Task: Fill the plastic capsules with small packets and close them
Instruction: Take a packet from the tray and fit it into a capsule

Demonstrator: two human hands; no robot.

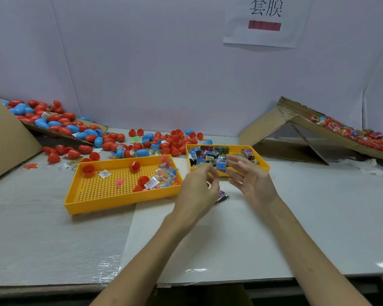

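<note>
My left hand (pixel 196 189) hovers over the table in front of the two trays, fingers loosely curled and blurred, with nothing visible in them. My right hand (pixel 251 181) is held open beside it, fingers spread, at the near rim of the right yellow tray (pixel 262 165), which holds several small printed packets (pixel 208 156). One dark packet (pixel 223 196) lies on the table between my hands, partly hidden by the left one. The left yellow perforated tray (pixel 119 205) holds red capsule halves (pixel 88 169), white packets and small plastic toys (pixel 167 173).
Loose red and blue capsules (pixel 164 142) are scattered behind the trays. A cardboard ramp (pixel 53 123) at the back left carries more capsules. Another cardboard ramp (pixel 352 133) at the right holds filled capsules. A paper sign (pixel 265 21) hangs on the wall.
</note>
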